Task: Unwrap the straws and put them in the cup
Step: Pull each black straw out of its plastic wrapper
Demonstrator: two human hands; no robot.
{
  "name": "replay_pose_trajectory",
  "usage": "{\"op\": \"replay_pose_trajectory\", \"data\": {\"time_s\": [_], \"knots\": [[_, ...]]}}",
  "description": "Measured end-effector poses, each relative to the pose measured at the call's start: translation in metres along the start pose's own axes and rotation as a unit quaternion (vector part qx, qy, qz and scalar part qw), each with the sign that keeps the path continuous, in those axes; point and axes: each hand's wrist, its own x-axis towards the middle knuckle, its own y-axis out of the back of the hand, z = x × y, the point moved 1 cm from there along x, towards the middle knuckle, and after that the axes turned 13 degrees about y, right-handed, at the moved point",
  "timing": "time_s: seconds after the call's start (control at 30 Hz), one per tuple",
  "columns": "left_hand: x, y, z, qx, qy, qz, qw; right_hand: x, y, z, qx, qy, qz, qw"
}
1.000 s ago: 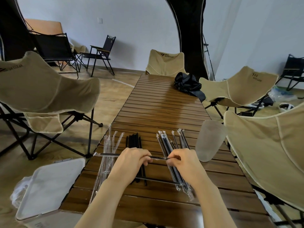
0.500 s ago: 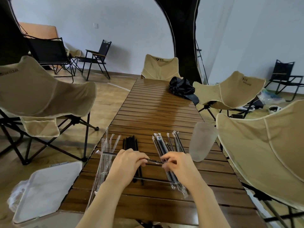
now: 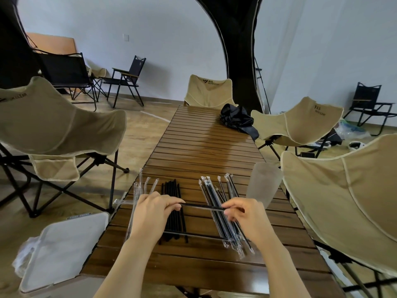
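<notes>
left hand (image 3: 153, 208) curls round wrapper (image 3: 123, 201), right hand (image 3: 242, 214) pinches black straw (image 3: 202, 206) tip; straw spans between hands above counter (image 3: 204, 147). cup (image 3: 265, 183) upright at 2 o'clock of right hand, wrapped straws (image 3: 211, 190) between.

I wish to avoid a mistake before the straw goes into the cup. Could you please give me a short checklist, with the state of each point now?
1. Right hand pinches the straw: ok.
2. Left hand grips the wrapper: ok.
3. Straw fully out of the wrapper: cannot tell, the left hand hides that end.
4. Cup stands upright on the table, right of the right hand: ok.
5. Bare straws in the cup: not ok, they lie on the table.
6. Wrapped straws all opened: not ok.
</notes>
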Motion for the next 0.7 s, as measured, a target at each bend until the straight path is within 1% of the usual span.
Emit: {"op": "replay_pose_trajectory", "data": {"time_s": [0.17,0.33,0.4,0.53,0.63,0.7], "knots": [[-0.003,0.004,0.006,-0.012,-0.013,0.029,0.999,-0.001,-0.001,-0.005,0.011,0.008,0.023,1.000],[-0.003,0.005,0.005,-0.008,-0.007,0.022,1.000,-0.001,0.000,-0.008,0.011,0.009,0.037,0.999],[-0.003,0.006,0.003,-0.011,-0.002,0.033,0.999,-0.002,0.003,-0.007,0.020,-0.001,0.044,0.999],[-0.002,0.008,-0.008,-0.010,0.023,0.059,0.998,-0.006,0.011,0.002,-0.013,-0.013,0.109,0.994],[-0.003,0.008,-0.010,0.001,0.042,0.083,0.996,-0.007,0.010,0.008,-0.028,-0.044,0.140,0.989],[-0.005,0.010,-0.013,-0.006,0.072,0.101,0.992,-0.007,0.010,0.010,-0.040,-0.073,0.172,0.982]]}}
